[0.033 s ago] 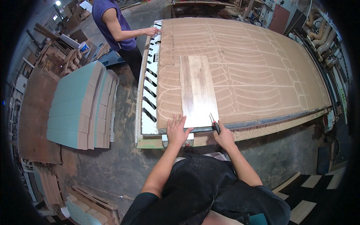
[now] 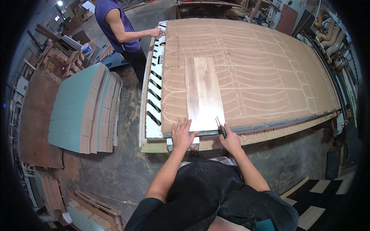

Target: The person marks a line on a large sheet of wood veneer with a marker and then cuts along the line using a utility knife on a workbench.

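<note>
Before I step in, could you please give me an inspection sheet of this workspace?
Surface: brown worktable scored with pale curved outlines; white slotted strip along its left edge.
Job's things: wood-grain board lying flat near the front edge; two-pronged tool with a dark handle.
Clutter: pale green-faced panels stacked at left; wood pieces behind them.
Hands: left hand spread at the board's near left corner; right hand gripping the tool by its handle.
Cables: none clear enough to tell; thick beige hoses at upper right.
Surroundings: co-worker in purple, one hand at the strip's far end.
</note>
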### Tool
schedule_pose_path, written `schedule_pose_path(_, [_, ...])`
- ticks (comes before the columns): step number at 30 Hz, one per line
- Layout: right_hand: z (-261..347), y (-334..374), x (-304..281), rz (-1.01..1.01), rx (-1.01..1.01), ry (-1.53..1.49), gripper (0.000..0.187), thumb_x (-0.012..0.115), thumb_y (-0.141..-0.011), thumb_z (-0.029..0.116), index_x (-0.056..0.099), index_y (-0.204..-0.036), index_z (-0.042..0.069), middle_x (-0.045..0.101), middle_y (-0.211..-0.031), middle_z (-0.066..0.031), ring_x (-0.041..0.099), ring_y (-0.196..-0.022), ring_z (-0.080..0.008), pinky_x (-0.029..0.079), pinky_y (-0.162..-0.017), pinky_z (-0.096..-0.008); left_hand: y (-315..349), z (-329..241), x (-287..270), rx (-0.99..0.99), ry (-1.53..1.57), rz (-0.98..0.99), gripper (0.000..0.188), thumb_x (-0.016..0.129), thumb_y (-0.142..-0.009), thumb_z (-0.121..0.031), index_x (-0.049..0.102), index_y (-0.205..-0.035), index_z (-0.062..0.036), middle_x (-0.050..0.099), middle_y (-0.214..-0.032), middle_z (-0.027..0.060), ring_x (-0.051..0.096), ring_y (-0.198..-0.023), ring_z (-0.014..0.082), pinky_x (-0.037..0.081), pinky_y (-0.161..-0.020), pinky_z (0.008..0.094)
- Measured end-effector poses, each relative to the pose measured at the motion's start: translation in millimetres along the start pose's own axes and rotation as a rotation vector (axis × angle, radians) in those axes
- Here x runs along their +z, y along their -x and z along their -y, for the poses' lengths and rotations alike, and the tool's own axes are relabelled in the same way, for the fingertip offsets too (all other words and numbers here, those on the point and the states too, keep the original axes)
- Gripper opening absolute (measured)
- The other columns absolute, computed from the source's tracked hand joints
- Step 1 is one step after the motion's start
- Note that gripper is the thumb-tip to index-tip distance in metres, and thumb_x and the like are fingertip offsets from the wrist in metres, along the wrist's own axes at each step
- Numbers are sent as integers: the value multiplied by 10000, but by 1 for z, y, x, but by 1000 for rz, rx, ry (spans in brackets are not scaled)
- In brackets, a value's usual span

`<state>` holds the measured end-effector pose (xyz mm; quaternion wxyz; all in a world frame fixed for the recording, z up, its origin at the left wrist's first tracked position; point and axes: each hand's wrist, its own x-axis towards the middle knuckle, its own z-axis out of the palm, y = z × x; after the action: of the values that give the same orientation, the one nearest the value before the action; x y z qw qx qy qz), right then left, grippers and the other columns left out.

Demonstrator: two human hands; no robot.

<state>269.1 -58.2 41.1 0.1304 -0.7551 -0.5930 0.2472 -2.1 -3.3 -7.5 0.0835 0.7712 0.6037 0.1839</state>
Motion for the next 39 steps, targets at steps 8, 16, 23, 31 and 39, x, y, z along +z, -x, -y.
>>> schedule_pose_path(8, [-1, 0, 1, 7, 7, -4, 800, 680, -943, 344, 491, -1661, 45, 774, -1101, -334, 755, -1038, -515, 588, -962, -599, 0, -2, -4, -4, -25, 35, 789, 739, -975, -628, 631, -1591, -146, 555, -1704, 89, 434, -1624, 325, 253, -1339, 567])
schedule_pose_path(16, [-3, -1, 3, 17, 27, 18, 803, 694, -960, 366, 479, -1673, 66, 777, -1118, -323, 754, -1077, -503, 580, -996, -595, 1, 1, -1, 20, -24, 11, 789, 744, -971, -629, 640, -1580, -140, 556, -1703, 96, 437, -1620, 334, 267, -1327, 585])
schedule_pose_path(23, [-5, 0, 2, 2, 8, 3, 787, 697, -961, 359, 489, -1664, 74, 775, -1097, -326, 757, -1047, -510, 590, -962, -605, 1, 0, -2, 10, -18, 31, 796, 743, -971, -631, 627, -1592, -147, 548, -1710, 91, 433, -1622, 341, 251, -1333, 588])
schedule_pose_path(31, [-11, -3, 6, -17, -24, 6, 790, 703, -952, 353, 494, -1652, 53, 772, -1082, -329, 753, -1036, -515, 591, -940, -611, 0, -1, -5, -14, -5, 74, 761, 729, -988, -622, 630, -1593, -172, 545, -1713, 83, 432, -1624, 342, 258, -1333, 594])
schedule_pose_path(39, [-2, -1, 5, -7, -21, -11, 734, 683, -963, 307, 510, -1629, 53, 763, -1118, -346, 734, -1064, -542, 576, -965, -622, 11, 5, -6, -10, 100, 63, 527, 695, -1046, -409, 709, -1508, -157, 591, -1671, 95, 464, -1603, 346, 287, -1333, 575])
